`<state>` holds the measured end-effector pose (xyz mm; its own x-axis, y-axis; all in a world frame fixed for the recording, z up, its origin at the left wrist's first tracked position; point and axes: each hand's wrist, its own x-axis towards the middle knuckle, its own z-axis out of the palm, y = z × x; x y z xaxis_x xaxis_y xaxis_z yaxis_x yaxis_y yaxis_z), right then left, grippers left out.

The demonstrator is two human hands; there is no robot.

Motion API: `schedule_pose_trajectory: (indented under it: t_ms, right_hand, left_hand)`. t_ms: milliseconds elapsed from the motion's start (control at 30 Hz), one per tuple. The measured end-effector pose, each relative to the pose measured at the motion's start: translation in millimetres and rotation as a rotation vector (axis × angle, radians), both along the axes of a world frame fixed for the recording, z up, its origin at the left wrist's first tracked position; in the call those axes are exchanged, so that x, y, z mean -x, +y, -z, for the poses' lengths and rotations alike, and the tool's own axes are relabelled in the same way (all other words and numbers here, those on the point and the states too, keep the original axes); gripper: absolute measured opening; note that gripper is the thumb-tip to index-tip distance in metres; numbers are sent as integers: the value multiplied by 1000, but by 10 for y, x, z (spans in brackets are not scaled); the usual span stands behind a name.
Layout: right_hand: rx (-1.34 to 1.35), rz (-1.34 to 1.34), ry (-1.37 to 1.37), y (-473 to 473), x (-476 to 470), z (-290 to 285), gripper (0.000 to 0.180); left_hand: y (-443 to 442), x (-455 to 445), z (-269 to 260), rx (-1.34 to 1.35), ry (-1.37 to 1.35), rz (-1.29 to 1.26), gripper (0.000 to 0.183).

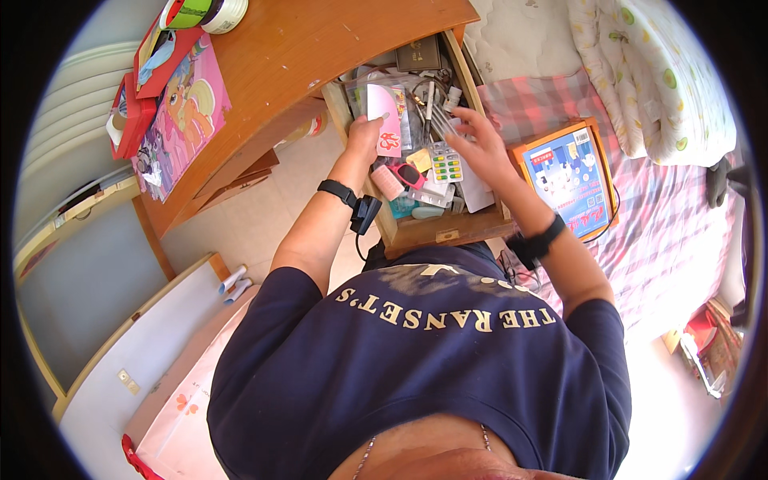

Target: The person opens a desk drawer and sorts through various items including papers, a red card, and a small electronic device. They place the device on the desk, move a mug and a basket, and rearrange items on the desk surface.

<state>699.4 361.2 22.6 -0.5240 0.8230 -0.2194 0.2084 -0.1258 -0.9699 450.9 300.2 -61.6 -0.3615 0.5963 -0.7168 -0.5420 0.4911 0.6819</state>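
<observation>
An open wooden drawer (456,233), crowded with small items, juts out in front of me. My left hand (366,139) grips a pink and white card (384,120) by its left edge, over the drawer's left side. Above the right side is my right hand (477,147), fingers spread, with nothing plainly in it. Near its fingertips are a white pen (429,101) and a small white bottle (452,98). A blister pack of green and yellow capsules (447,168) lies below the fingers, beside pink-framed sunglasses (409,175). A dark box (418,55) sits at the drawer's back.
The wooden desk (282,54) bears a cartoon pony sheet (186,108), red boxes and round containers at left. To the right, an orange-edged box (570,180) rests on a checkered bedcover (648,210) beside a patterned quilt (654,90).
</observation>
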Motion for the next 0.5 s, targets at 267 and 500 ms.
schedule_pose_trajectory:
  t_ms: [267, 500]
  right_hand:
    - [284, 186, -16, 797, 1034, 524, 56]
    - [501, 217, 78, 1073, 1218, 630, 54]
  left_hand:
    - [18, -66, -301, -10, -58, -85, 29]
    - [56, 8, -248, -52, -20, -78, 26]
